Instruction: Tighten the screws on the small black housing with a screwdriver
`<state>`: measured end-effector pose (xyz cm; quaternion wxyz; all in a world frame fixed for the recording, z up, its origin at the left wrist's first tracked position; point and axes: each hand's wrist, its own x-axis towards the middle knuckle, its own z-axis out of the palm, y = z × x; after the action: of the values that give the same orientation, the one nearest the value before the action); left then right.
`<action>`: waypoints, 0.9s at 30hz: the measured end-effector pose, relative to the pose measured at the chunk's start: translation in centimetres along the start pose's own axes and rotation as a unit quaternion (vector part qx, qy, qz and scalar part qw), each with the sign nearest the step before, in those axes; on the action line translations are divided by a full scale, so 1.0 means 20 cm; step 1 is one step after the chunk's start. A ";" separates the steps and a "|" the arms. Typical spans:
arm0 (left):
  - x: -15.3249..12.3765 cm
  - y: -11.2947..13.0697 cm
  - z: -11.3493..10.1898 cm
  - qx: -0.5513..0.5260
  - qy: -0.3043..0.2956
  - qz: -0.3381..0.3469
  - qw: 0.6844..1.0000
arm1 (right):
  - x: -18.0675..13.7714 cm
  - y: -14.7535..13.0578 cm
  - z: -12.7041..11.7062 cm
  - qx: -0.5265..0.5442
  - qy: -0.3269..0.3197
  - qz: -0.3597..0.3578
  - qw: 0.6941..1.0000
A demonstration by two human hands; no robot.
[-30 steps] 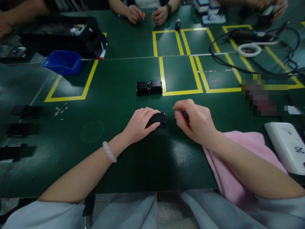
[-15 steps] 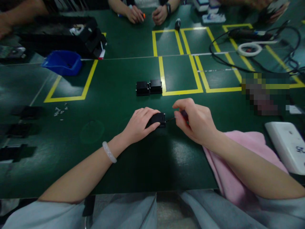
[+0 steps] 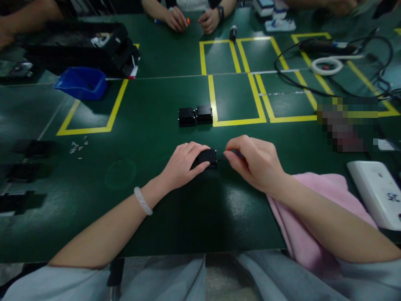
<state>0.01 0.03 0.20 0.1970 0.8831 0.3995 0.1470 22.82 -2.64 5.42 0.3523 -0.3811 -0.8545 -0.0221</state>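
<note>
My left hand (image 3: 183,163) lies over a small black block (image 3: 207,157) on the green table (image 3: 140,138), fingers curled round it and pressing it down. My right hand (image 3: 253,161) is pinched round a thin dark tool (image 3: 238,154); its fine metal tip points left and meets the block's right side. Most of the tool is hidden in my fingers. Two more black blocks (image 3: 196,116) sit side by side a little farther away, at the corner of a yellow-taped square.
A blue bin (image 3: 81,82) and black trays (image 3: 78,50) stand far left, and small white bits (image 3: 78,146) lie nearer. Cables and a white tape roll (image 3: 327,65) lie far right. A white device (image 3: 376,190) and pink cloth (image 3: 313,217) are near right. Other people's hands (image 3: 191,19) work across the table.
My right hand has moved left and slightly down, bringing the tool's tip up to the block. My left hand and the block have stayed put.
</note>
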 end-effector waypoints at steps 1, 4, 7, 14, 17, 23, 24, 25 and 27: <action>0.00 0.00 0.00 0.001 0.001 0.000 1.000 | 0.00 0.00 0.00 -0.001 0.002 -0.001 1.000; 0.00 0.00 0.00 0.003 0.002 0.001 1.000 | 0.00 0.00 0.00 -0.008 0.016 -0.002 1.000; 0.00 0.00 0.00 0.003 0.003 0.002 1.000 | 0.00 0.00 0.00 -0.014 0.013 0.003 1.000; 0.00 -0.01 0.00 0.004 0.003 0.002 1.000 | 0.01 0.00 0.00 -0.023 0.009 0.007 1.000; 0.00 0.00 0.00 0.005 0.003 -0.001 1.000 | 0.00 0.00 0.00 -0.022 0.011 0.009 1.000; 0.00 0.00 0.00 0.000 0.002 0.001 1.000 | 0.00 0.00 0.00 -0.024 -0.003 0.008 1.000; 0.00 0.00 0.00 0.001 0.002 0.000 1.000 | 0.00 0.00 0.00 -0.021 0.003 0.008 1.000; 0.00 0.00 0.00 0.002 0.002 0.001 1.000 | 0.00 0.00 0.00 -0.016 0.008 0.008 1.000; 0.00 0.00 0.00 0.003 0.001 0.001 1.000 | 0.00 0.00 0.00 -0.007 0.012 0.006 1.000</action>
<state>0.06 0.04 0.24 0.1939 0.8839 0.3995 0.1464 22.79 -2.66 5.40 0.3604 -0.3882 -0.8476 -0.0306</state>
